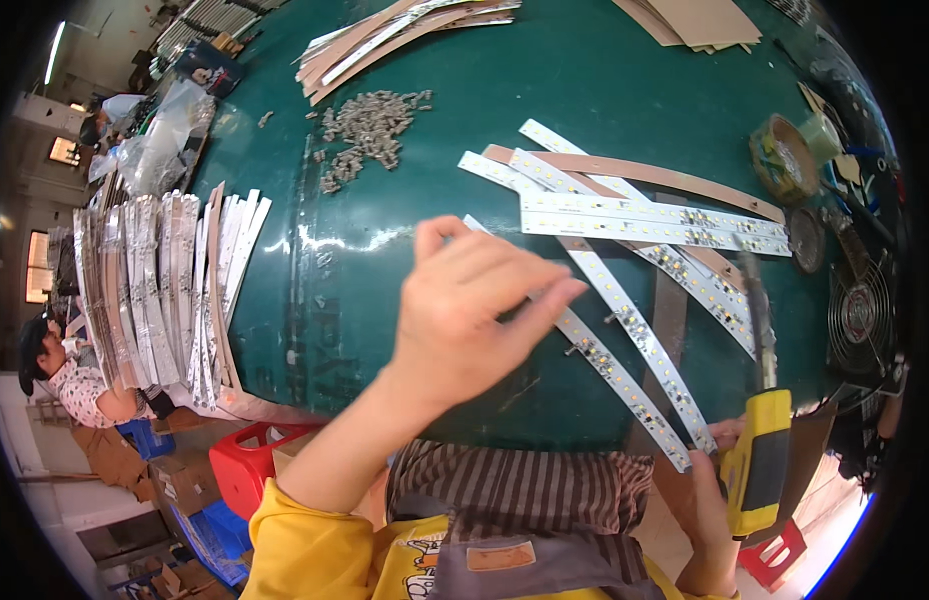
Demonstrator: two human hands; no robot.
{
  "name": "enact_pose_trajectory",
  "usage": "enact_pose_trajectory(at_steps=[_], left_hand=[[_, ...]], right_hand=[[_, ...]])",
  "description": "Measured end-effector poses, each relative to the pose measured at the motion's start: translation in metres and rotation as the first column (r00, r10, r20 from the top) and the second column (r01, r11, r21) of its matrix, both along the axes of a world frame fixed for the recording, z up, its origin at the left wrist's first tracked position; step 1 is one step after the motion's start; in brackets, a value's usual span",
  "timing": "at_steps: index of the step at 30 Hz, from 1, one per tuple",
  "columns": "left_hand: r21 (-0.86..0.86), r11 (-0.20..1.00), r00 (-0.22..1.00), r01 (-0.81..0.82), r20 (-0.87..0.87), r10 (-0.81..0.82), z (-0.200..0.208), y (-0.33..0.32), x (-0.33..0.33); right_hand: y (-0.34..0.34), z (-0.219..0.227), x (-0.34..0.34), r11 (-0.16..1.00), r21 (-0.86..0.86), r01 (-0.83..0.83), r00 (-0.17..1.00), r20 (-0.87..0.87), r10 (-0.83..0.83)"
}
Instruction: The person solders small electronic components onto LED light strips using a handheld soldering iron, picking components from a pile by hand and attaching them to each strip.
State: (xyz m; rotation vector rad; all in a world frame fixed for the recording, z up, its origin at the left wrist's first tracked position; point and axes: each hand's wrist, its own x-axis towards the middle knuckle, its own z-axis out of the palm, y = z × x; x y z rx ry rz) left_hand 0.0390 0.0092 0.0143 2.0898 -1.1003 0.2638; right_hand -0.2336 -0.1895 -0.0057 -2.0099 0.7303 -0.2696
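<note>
My left hand [465, 315] hovers over the table with thumb and forefinger brought together; whatever they pinch, if anything, is too small to see. Beneath it runs a narrow white LED strip board [625, 385], partly covered by the hand. A second LED strip board [640, 335] lies at a slant beside it. At the table's near edge my right hand [710, 505] grips the near ends of these two boards between thumb and fingers. A tool with a yellow and black handle [762, 460] and a long metal end stands right next to this hand, covering part of it.
More LED boards [655, 215] and brown strips cross in a pile ahead. Small metallic pieces [370, 130] lie heaped farther back. Bundled strips [155, 285] line the left side. A tape roll [783, 158] and round fan [862, 310] stand right. Another person [80, 375] sits far left.
</note>
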Motion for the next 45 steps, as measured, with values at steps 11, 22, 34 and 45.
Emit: enact_pose_trajectory(at_steps=[11,22,34,45], left_hand=[[0.343,0.894,0.896,0.289,0.231,-0.379,0.000,-0.050,0.050],[0.318,0.880,0.892,0.352,0.169,-0.418,0.002,-0.025,0.038],[0.244,0.919,0.948,0.310,-0.151,-0.280,-0.017,-0.004,0.012],[0.186,0.944,0.961,0.271,-0.103,-0.256,-0.015,0.004,0.007]], right_hand=[[0.016,-0.004,0.011,0.988,-0.155,0.013,0.990,0.143,0.010],[-0.031,0.030,0.064,0.741,-0.668,0.065,0.975,0.201,0.095],[-0.032,0.033,0.068,0.819,-0.573,0.032,0.969,0.218,0.115],[-0.017,0.017,0.033,0.917,-0.394,0.059,0.971,0.237,0.039]])
